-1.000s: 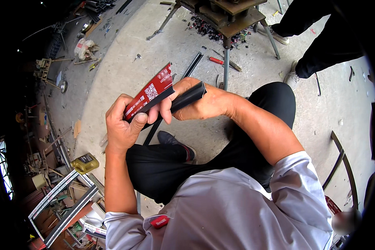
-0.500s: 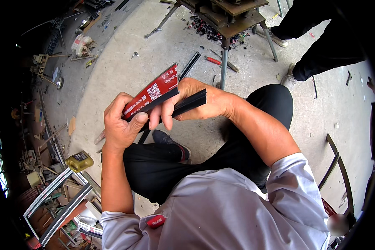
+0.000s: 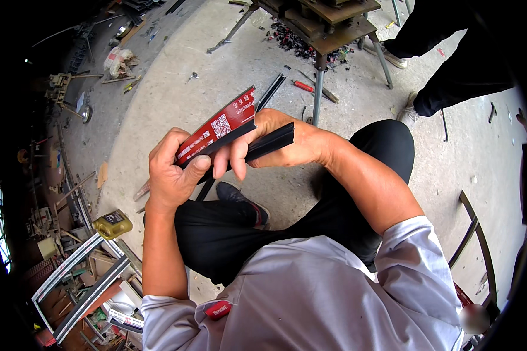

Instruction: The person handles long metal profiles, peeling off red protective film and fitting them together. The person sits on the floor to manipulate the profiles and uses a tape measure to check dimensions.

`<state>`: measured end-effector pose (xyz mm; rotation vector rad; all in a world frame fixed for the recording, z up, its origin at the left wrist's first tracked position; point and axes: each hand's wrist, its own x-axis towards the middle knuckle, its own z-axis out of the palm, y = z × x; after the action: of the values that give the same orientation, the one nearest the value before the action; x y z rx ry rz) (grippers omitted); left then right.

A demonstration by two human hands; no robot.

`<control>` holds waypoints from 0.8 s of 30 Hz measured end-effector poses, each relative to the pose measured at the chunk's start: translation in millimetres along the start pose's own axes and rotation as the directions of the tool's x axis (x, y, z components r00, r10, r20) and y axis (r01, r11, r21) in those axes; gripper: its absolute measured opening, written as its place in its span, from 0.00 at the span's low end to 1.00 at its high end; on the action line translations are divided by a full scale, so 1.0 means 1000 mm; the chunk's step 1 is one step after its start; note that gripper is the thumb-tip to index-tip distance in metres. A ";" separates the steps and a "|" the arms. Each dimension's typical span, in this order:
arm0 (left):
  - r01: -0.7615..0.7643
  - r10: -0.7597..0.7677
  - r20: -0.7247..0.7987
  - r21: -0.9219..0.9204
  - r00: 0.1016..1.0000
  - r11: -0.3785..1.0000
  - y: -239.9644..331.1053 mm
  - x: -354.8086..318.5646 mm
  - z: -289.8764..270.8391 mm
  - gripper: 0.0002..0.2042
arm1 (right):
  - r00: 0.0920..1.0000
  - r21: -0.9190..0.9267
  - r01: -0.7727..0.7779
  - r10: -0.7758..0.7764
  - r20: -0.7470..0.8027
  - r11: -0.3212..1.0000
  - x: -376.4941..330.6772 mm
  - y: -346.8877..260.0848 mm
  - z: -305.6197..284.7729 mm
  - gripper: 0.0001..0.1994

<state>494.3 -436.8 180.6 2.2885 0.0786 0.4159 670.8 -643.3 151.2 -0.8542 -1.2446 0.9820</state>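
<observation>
Between my hands, above my lap, is a short profile piece [image 3: 219, 126] with red printed film on its face and a black lower edge. My left hand [image 3: 174, 167] is closed on its left end, thumb along the near edge. My right hand [image 3: 293, 140] is closed round a black profile piece [image 3: 272, 143], whose cut end points right. Two of its fingers reach under the red-filmed piece. Behind the hands a narrow dark strip [image 3: 270, 92] slants up; its middle is hidden, so I cannot tell whether it is held.
A metal stand [image 3: 319, 64] with splayed legs is ahead, black scraps [image 3: 293, 38] beneath it. A red-handled tool [image 3: 303, 86] lies nearby. Another person's legs [image 3: 445, 76] are at the far right. At left are a gold-coloured jug [image 3: 112, 224] and frame pieces [image 3: 93, 298]; curved strips [image 3: 479, 234] lie right.
The whole view has shifted slightly. Both hands keep the same grip, and the pieces hold nearly the same position.
</observation>
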 end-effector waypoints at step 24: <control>0.017 -0.021 0.032 0.120 0.999 0.993 -0.010 0.023 -0.005 0.33 | 0.958 0.091 -0.181 0.196 -0.208 0.979 -0.002 -0.005 0.004 0.08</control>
<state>515.4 -421.8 183.2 2.4099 0.1113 0.3715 667.3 -646.8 156.1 -1.0093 -0.9505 1.0480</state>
